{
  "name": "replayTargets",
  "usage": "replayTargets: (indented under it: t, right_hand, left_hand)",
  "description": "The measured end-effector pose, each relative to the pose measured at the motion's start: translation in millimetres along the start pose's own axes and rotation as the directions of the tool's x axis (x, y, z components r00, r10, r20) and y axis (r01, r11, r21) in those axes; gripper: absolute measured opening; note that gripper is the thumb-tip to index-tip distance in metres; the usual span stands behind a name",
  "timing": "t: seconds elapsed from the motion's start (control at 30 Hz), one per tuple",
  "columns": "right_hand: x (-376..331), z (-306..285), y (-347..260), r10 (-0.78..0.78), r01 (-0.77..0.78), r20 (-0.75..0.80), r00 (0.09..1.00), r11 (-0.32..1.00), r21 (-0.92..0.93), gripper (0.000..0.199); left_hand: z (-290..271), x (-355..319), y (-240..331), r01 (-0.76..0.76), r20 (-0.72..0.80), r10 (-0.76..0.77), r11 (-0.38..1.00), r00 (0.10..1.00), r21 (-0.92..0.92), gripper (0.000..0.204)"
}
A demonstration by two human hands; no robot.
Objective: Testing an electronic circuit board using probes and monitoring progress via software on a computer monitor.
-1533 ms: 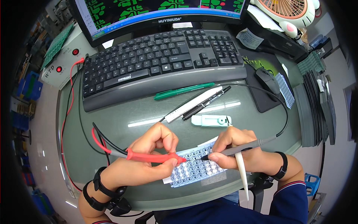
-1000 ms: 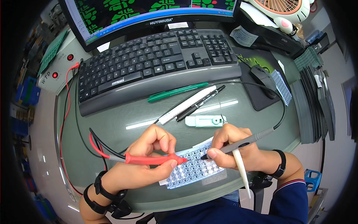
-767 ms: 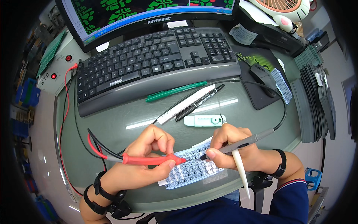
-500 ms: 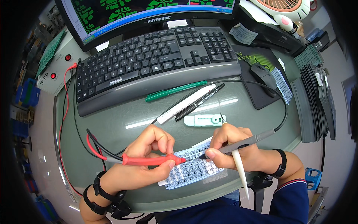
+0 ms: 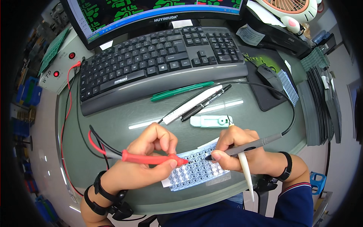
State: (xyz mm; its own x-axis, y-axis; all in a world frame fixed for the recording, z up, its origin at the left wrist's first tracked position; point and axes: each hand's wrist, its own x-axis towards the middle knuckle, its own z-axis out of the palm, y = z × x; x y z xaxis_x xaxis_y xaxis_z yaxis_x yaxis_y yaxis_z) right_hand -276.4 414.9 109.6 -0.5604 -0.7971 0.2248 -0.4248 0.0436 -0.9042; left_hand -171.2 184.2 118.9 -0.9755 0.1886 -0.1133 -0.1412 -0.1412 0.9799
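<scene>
My left hand point(image 5: 141, 176) is closed around a red test probe point(image 5: 149, 159), its tip pointing right at a blue-white circuit board panel point(image 5: 194, 172). My right hand point(image 5: 236, 138) grips a grey-and-black test probe point(image 5: 259, 143), its dark tip pointing left at the same panel. Also in the right hand is a slim white tapered stick point(image 5: 246, 176); it slants down past the palm. Both probe tips are close together over the panel's middle; whether they touch it is too small to tell. Rows of small repeated patterns cover the panel, with whitish patches near its lower edge.
Beyond my hands lie a mint-green cutter point(image 5: 206, 121), a black pen point(image 5: 206, 103), a white strip point(image 5: 191, 106) and green pens point(image 5: 181, 91). Farther back are a keyboard point(image 5: 151, 66), monitor point(image 5: 151, 19) and mouse point(image 5: 270, 78). Cables run to a tester box point(image 5: 62, 64).
The whole view has shifted slightly, so the desk items appear a little farther right. Both hands keep their probes over the panel, with hardly any movement.
</scene>
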Motion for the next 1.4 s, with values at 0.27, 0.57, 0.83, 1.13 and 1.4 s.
replayTargets:
  t: [0.27,0.57,0.83,1.13,1.4]
  right_hand:
    - [-1.4,2.1,0.3,0.003,-0.004,0.011,1.000,0.999,0.044,0.025]
    - [1.2,2.2,3.3,-0.007,0.006,0.022,1.000,0.999,0.049,0.026]
    - [8.4,0.7,-2.8,-0.011,0.011,0.010,1.000,1.000,-0.006,0.025]
    - [39.9,10.7,-38.1,-0.035,0.047,0.146,0.989,0.996,-0.079,0.026]
    - [15.1,-0.2,-31.6,-0.202,0.253,0.221,0.954,0.939,-0.232,0.026]
  left_hand:
    - [1.4,-3.2,1.6,0.043,-0.014,-0.045,0.993,0.999,-0.111,0.031]
    - [-1.1,-1.1,0.0,0.051,0.001,-0.051,0.998,0.999,-0.044,0.030]
    - [-4.8,1.1,6.7,0.016,0.041,-0.016,1.000,0.999,0.008,0.028]
    - [9.7,-6.1,9.4,0.036,0.098,-0.041,0.998,0.994,0.050,0.054]
    - [3.8,-8.4,-2.6,0.031,0.095,-0.017,0.989,0.995,-0.147,0.017]
